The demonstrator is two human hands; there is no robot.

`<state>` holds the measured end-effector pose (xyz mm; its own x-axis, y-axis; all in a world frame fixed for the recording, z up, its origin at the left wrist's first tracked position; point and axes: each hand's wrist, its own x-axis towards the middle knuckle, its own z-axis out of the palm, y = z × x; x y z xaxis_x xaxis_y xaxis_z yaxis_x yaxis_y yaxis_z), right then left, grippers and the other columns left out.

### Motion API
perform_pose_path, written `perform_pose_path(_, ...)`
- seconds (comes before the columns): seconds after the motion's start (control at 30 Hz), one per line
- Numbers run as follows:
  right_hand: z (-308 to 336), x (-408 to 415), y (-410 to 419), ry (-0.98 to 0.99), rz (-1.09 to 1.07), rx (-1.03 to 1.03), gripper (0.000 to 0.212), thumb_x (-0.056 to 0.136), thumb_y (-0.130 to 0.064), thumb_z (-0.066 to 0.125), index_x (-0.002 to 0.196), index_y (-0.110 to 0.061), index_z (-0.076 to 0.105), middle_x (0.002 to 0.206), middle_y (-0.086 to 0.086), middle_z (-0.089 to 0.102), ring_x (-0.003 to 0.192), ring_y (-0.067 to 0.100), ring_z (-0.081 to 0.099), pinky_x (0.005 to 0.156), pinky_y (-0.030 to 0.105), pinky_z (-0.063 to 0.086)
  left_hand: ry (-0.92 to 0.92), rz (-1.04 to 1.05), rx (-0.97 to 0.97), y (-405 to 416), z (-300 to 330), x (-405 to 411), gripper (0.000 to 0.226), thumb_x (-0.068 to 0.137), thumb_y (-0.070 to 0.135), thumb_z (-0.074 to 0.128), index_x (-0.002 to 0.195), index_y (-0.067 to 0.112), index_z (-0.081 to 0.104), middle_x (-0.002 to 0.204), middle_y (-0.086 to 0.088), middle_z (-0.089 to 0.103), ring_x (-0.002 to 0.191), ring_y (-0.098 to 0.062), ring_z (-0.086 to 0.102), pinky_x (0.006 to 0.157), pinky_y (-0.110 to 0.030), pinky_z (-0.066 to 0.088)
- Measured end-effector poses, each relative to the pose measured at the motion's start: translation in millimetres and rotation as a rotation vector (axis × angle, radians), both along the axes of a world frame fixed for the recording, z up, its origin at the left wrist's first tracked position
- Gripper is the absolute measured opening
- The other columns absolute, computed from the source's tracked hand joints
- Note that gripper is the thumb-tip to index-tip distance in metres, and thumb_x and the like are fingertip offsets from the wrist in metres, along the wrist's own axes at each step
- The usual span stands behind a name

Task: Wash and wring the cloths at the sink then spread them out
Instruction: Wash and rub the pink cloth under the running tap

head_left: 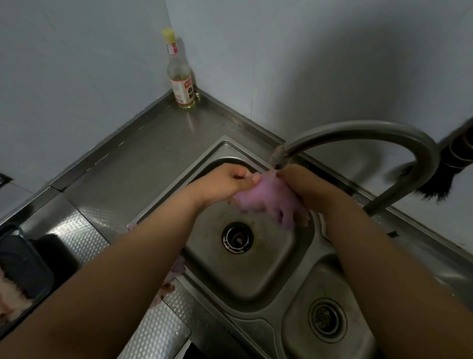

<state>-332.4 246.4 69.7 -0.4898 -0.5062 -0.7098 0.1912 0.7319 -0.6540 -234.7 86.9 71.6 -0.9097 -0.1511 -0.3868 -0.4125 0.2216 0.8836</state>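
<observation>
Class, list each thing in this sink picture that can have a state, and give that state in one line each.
purple cloth: bunched, gripped by both hands under the spout
left hand: gripping the cloth
right hand: gripping the cloth
faucet: spout swung over the left basin; flow too unclear to tell
left basin: drain open, no standing water
bottle: upright, capped

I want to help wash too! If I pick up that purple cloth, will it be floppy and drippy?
Probably floppy: the purple cloth sags in bunched folds between the left hand and right hand. Likely drippy and heavier than it looks, since it is held right under the tap over the sink.
</observation>
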Motion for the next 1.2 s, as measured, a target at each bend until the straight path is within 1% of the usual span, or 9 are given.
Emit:
perform_pose_path(0.07,0.0,-11.2,1.2,-0.014,0.184,0.155,0.031,0.087,-0.031,0.065,0.104,-0.005,0.064,0.100,0.014,0.070,0.082,0.024,0.068,0.075,0.042,0.057,0.036,0.072,-0.035,-0.9,0.2,-0.9,0.027,0.100,0.030,0.050,0.090,0.008,0.060,0.074,-0.002,0.057,0.065,-0.008,0.055,0.065,-0.023,0.045)
perform_pose_path(0.13,-13.8,-29.7,-1.1,-0.033,0.265,-0.060,0.039,0.082,-0.037,0.069,0.107,-0.007,0.064,0.102,0.018,0.068,0.085,0.030,0.065,0.069,0.039,0.054,0.068,0.221,0.018,-1.2,-5.9,-0.5,0.028,0.102,0.026,0.044,0.101,0.003,0.058,0.085,-0.010,0.059,0.076,-0.017,0.057,0.074,-0.031,0.047)
perform_pose_path(0.33,-28.6,-4.3,0.1,0.014,-0.282,-0.481,0.022,0.092,-0.027,0.058,0.090,-0.006,0.060,0.080,0.016,0.057,0.075,0.023,0.051,0.062,0.031,0.041,-0.005,0.614,0.234,17.9,-22.5,-8.9,0.026,0.103,0.025,0.039,0.095,0.016,0.063,0.096,-0.010,0.067,0.098,-0.028,0.064,0.091,-0.042,0.051)
perform_pose_path(0.5,-20.1,39.8,-39.8,0.452,-0.272,-0.272,0.048,0.092,-0.057,0.040,0.084,-0.017,0.065,0.076,0.001,0.066,0.075,0.016,0.064,0.067,0.030,0.048,-0.071,0.771,0.385,48.7,-19.7,-25.1,0.044,0.100,0.041,0.045,0.112,0.002,0.061,0.085,-0.010,0.066,0.075,-0.023,0.064,0.070,-0.036,0.054)
perform_pose_path(0.63,-25.1,14.1,-40.9,0.464,-0.316,-0.153,0.030,0.097,-0.031,0.042,0.082,-0.010,0.058,0.087,0.010,0.065,0.085,0.028,0.063,0.072,0.031,0.048,-0.115,0.762,0.331,68.4,-17.0,-30.3,0.032,0.101,0.033,0.047,0.102,0.006,0.063,0.080,-0.006,0.064,0.071,-0.020,0.063,0.068,-0.033,0.053)
perform_pose_path(0.77,-25.4,41.6,-45.3,0.488,-0.210,-0.207,0.043,0.099,-0.041,0.034,0.076,-0.015,0.061,0.073,0.005,0.064,0.073,0.019,0.063,0.068,0.033,0.049,-0.181,0.884,0.421,50.7,-23.3,-30.2,0.035,0.102,0.032,0.045,0.113,0.004,0.063,0.080,-0.005,0.064,0.074,-0.018,0.063,0.068,-0.028,0.051)
perform_pose_path(1.0,-35.3,33.4,-41.3,0.594,-0.175,-0.192,0.044,0.096,-0.042,0.035,0.080,-0.012,0.062,0.080,0.013,0.066,0.079,0.030,0.064,0.075,0.042,0.052,-0.175,0.851,0.391,54.0,-24.4,-29.9,0.037,0.100,0.035,0.047,0.078,0.012,0.066,0.079,-0.012,0.067,0.076,-0.024,0.067,0.077,-0.034,0.054)
perform_pose_path(1.1,-34.6,37.6,-40.0,0.531,-0.167,-0.170,0.046,0.092,-0.056,0.037,0.067,-0.022,0.054,0.075,0.007,0.065,0.076,0.025,0.064,0.076,0.044,0.053,-0.260,0.691,0.628,34.8,-29.7,-16.5,0.048,0.098,0.047,0.047,0.097,0.005,0.070,0.095,-0.017,0.070,0.085,-0.027,0.070,0.079,-0.036,0.056)
perform_pose_path(1.2,-25.7,14.9,-29.1,0.422,-0.107,-0.221,0.042,0.094,-0.050,0.045,0.066,-0.021,0.051,0.071,0.002,0.058,0.076,0.021,0.059,0.076,0.035,0.047,-0.315,0.471,0.597,24.2,-37.8,1.6,0.054,0.093,0.053,0.051,0.118,0.008,0.066,0.113,-0.021,0.069,0.104,-0.034,0.068,0.092,-0.044,0.052)
